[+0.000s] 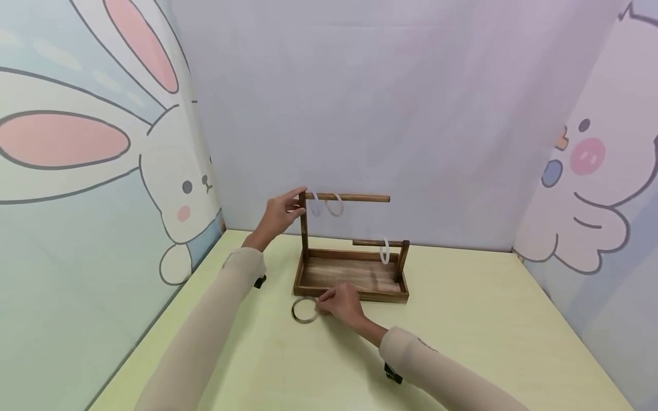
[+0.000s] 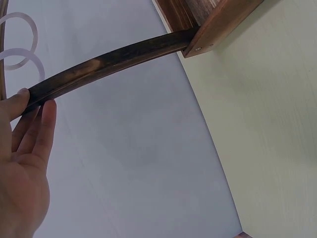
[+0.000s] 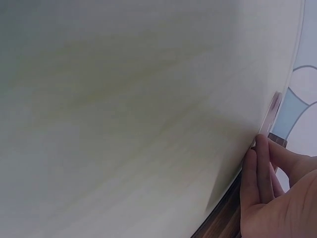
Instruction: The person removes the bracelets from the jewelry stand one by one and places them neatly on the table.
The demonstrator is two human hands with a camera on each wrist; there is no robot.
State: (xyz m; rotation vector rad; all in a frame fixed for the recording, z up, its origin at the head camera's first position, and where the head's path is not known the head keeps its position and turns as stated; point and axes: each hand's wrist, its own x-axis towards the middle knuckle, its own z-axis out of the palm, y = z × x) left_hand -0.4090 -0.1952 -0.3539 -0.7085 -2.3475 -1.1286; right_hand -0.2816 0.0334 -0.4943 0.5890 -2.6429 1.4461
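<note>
A brown wooden jewelry stand (image 1: 354, 295) has a tray base, a tall post with a long bar, and a short post with a lower bar. My left hand (image 1: 279, 214) grips the top of the tall post (image 2: 114, 59), thumb on one side and fingers on the other. From the upper bar hang a pale lilac bangle (image 1: 316, 206) and a cream bangle (image 1: 335, 214). A white bangle (image 1: 387, 251) hangs on the lower bar. Just in front of the tray, my right hand (image 1: 343, 303) pinches a greyish bangle (image 1: 304, 322) by its right edge, at the table surface.
The stand rests on a pale yellow table (image 1: 462, 319) close to the plain back curtain (image 1: 437, 114). Side panels carry a cartoon rabbit (image 1: 175, 171) at left and another cartoon animal (image 1: 591, 188) at right.
</note>
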